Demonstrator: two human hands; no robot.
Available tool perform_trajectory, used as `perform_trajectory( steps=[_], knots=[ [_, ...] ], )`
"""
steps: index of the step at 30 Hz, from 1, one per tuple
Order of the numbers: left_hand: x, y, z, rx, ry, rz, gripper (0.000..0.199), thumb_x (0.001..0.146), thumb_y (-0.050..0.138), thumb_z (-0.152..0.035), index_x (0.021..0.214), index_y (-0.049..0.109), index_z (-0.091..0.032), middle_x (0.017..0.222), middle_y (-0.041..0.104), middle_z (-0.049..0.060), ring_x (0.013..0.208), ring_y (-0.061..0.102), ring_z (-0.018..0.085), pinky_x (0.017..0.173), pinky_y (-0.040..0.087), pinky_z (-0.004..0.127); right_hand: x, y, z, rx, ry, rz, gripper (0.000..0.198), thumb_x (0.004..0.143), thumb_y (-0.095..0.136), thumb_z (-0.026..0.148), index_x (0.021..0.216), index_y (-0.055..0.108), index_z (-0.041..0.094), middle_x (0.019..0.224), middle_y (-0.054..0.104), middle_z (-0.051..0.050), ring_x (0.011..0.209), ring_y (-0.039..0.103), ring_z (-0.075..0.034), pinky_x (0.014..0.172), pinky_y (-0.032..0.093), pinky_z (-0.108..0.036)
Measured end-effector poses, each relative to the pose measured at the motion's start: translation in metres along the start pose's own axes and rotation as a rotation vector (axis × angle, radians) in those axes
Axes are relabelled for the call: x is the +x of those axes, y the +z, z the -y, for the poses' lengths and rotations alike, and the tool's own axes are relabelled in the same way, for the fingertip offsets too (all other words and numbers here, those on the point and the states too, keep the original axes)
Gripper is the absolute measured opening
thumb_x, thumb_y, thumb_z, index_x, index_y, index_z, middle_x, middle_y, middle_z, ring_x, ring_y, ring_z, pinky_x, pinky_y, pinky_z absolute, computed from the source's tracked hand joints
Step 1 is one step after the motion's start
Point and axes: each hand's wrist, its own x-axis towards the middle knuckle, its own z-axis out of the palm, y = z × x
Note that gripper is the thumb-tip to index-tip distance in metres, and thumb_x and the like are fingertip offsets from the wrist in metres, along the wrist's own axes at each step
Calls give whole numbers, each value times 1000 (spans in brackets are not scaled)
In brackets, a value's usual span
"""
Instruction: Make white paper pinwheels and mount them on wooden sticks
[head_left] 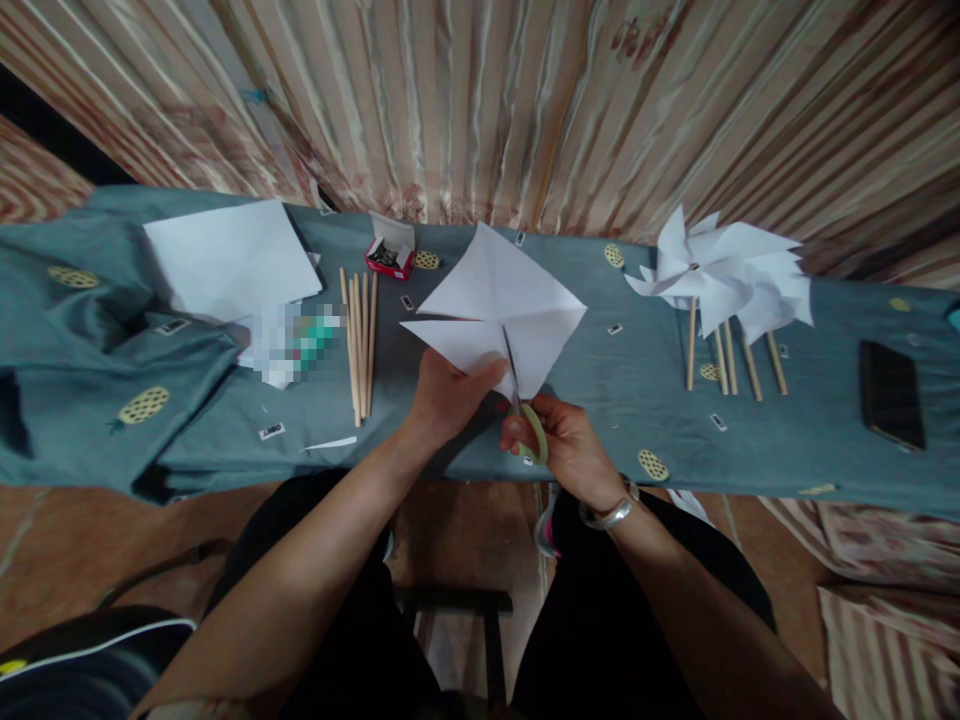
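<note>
While the left fingers (486,377) pinch the white sheet (544,300), the right fingers (513,430) hold scissors (538,428), apparently slitting it just beside that pinch; the next snip would call for steadiness.

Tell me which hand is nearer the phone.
Right. The right hand is left of the phone, holding scissors; the left hand is farther left, holding the white paper.

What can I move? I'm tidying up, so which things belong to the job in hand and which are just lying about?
Belong to the job:
paper square, partly cut, in the left hand
scissors in the right hand
probably, judging by the pinwheels: loose sticks, spare paper, red box

Apparently just lying about:
phone
thin paper strip
</note>
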Motion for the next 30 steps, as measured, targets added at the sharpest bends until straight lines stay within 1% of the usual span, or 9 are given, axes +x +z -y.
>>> perform_trajectory(
  steps=[4,8,11,16,18,23,25,27,30],
  knots=[
    [0,-2,-1,-18,-33,7,18,64,74,-26,74,63,-15,62,64,-1,56,59,14,55,49,25,-2,-2,1,1,5,58,48,66,79,58,89,64,18,68,68,0,56,59,-12,52,46,-24],
    [7,-12,-5,-102,-60,-77,33,58,80,-24,86,66,-14,79,71,2,72,66,17,71,54,31,-9,-8,5,-61,6,174,52,73,71,62,101,63,19,72,70,-1,64,62,-13,57,49,-25],
    [13,-24,-7,-166,-38,-139,33,57,81,-23,87,68,-15,83,73,3,79,68,19,79,54,34,-17,-21,6,-82,58,251,57,74,70,63,110,62,19,75,70,-2,67,64,-14,59,49,-26],
    [16,-39,-7,-117,-22,-172,31,57,82,-25,84,70,-15,86,73,3,82,68,19,83,54,35,-29,-58,10,-111,112,351,50,74,73,60,96,68,15,72,69,-4,61,60,-13,56,46,-25],
    [14,-41,-6,-75,-37,-157,32,58,81,-26,86,70,-15,87,74,4,82,68,20,82,55,35,-29,-70,12,-115,47,265,47,74,74,58,94,71,16,70,69,-3,60,58,-12,57,45,-25],
    [5,-34,-5,124,-94,2,29,59,79,-27,82,70,-13,81,73,5,74,66,19,71,55,31,-19,-84,18,57,-193,-218,46,66,80,58,92,72,21,74,71,-2,62,59,-12,59,45,-25],
    [2,-30,-6,229,-95,75,25,61,77,-29,79,70,-12,77,72,4,71,66,19,69,54,31,-13,-86,22,119,-243,-269,51,63,80,62,92,72,21,75,72,-2,63,60,-13,60,46,-25],
    [-1,-25,-7,317,-92,128,21,63,76,-29,76,70,-13,73,72,5,69,66,20,66,53,31,-9,-85,25,134,-244,-249,57,59,80,66,92,72,20,77,72,-3,65,61,-14,61,46,-27],
    [-5,-18,-10,389,-103,193,17,63,76,-28,73,71,-15,72,72,5,71,68,23,64,53,30,-5,-80,24,114,-242,-246,56,56,83,62,92,72,21,76,70,0,64,59,-13,61,45,-27]
  ],
)
